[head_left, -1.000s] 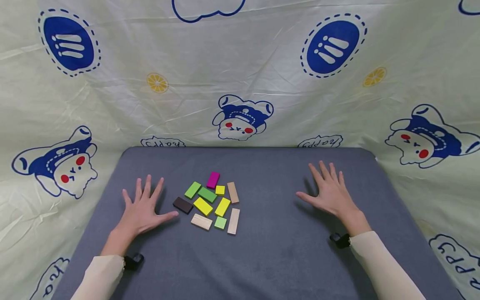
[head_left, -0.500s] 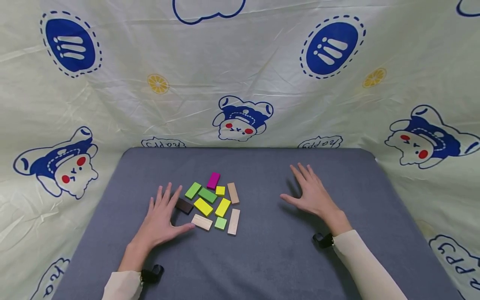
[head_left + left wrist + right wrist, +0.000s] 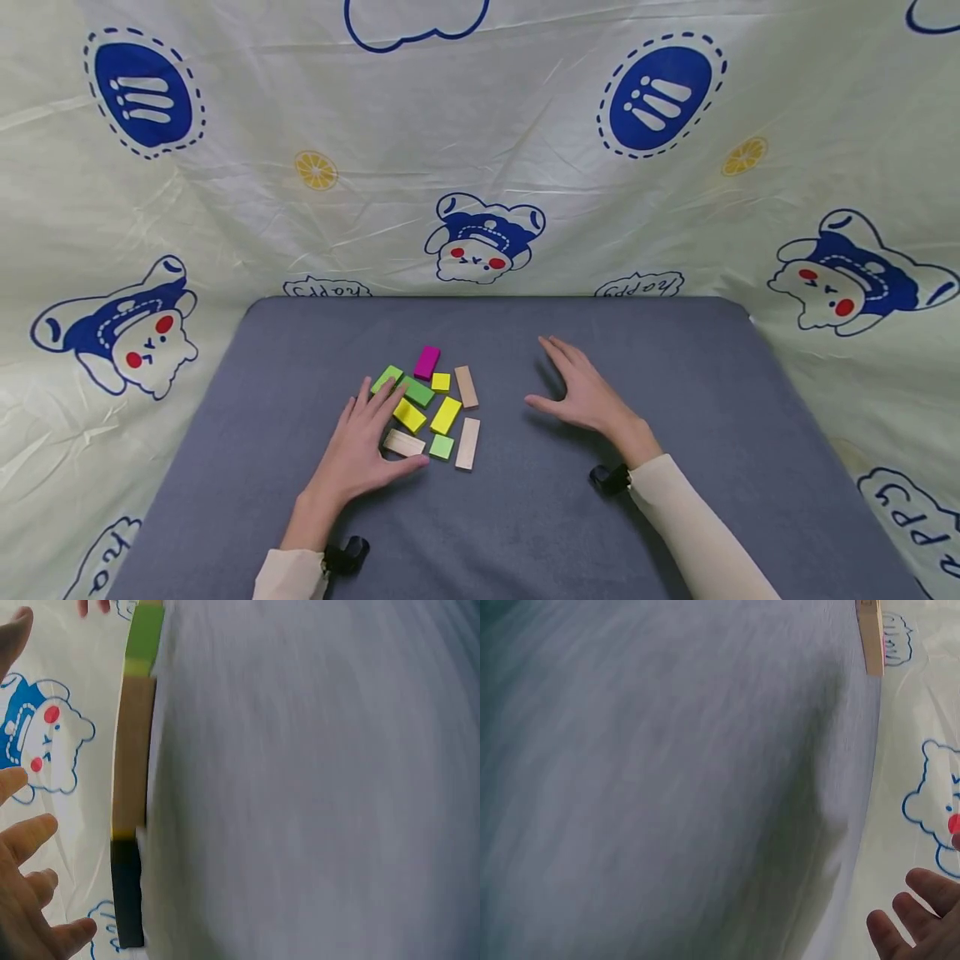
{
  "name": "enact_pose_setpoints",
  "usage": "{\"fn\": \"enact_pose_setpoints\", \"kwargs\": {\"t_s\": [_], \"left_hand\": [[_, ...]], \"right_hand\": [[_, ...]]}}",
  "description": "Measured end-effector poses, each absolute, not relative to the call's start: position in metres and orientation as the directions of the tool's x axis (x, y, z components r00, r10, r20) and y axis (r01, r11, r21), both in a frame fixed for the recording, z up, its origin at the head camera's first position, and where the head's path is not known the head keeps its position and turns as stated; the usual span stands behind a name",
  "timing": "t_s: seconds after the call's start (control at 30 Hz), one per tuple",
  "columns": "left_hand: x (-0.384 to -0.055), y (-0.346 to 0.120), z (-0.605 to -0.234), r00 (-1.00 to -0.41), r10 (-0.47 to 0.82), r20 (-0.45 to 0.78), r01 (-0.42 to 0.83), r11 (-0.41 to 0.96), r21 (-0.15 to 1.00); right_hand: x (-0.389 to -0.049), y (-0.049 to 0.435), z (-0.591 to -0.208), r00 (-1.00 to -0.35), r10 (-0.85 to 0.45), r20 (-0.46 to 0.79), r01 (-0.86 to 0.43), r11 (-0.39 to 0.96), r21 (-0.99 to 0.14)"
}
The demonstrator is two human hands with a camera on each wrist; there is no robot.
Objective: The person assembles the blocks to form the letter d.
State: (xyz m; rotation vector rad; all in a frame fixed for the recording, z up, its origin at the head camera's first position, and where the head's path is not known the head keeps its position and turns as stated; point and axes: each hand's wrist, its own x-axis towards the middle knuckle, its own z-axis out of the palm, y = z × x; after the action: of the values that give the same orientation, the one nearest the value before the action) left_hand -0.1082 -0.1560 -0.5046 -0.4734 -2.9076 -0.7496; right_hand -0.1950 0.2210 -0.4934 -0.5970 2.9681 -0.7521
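Several small coloured blocks lie flat on the grey tabletop, left of the middle. My left hand [image 3: 357,447] hovers with spread fingers over their left side; it hides the dark block [image 3: 127,892], which the left wrist view shows. Its thumb reaches near the plain wooden block [image 3: 405,442] and the light green block [image 3: 442,447]. Around them lie a yellow block [image 3: 446,415], a green block [image 3: 417,392] and a magenta block [image 3: 427,362]. My right hand [image 3: 592,397], fingers extended and holding nothing, is over the table to the right of the blocks.
The grey table [image 3: 525,533] has rounded far corners. A pale curtain [image 3: 375,225] with printed bears hangs behind and beside it. Two more wooden blocks, an upper one [image 3: 466,387] and a lower one [image 3: 467,444], mark the cluster's right edge.
Both hands have moved inward: the left one to the right, over the edge of the blocks, and the right one to the left. The blocks stay where they were.
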Motion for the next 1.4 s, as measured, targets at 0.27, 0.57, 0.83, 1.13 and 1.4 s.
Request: {"fn": "enact_pose_setpoints", "kwargs": {"t_s": [0.27, 0.57, 0.83, 1.13, 1.4], "left_hand": [[-0.111, -0.131, -0.509, -0.926, 0.322, 0.197, 0.377, 0.789, 0.486], [-0.110, -0.116, -0.509, -0.893, 0.386, 0.231, 0.450, 0.745, 0.493], [-0.110, -0.104, -0.508, -0.899, 0.399, 0.179, 0.432, 0.752, 0.498], [-0.113, -0.094, -0.511, -0.893, 0.434, 0.121, 0.425, 0.720, 0.549], [-0.122, -0.093, -0.510, -0.877, 0.477, 0.063, 0.417, 0.690, 0.592]], "right_hand": [[-0.202, 0.196, -0.498, -0.905, -0.422, 0.053, -0.387, 0.765, -0.515], [-0.211, 0.170, -0.504, -0.883, -0.470, -0.015, -0.383, 0.737, -0.557], [-0.221, 0.152, -0.505, -0.857, -0.515, -0.012, -0.412, 0.699, -0.584], [-0.223, 0.136, -0.508, -0.835, -0.550, -0.026, -0.417, 0.662, -0.623], [-0.226, 0.132, -0.511, -0.820, -0.572, -0.014, -0.435, 0.639, -0.634]]}}
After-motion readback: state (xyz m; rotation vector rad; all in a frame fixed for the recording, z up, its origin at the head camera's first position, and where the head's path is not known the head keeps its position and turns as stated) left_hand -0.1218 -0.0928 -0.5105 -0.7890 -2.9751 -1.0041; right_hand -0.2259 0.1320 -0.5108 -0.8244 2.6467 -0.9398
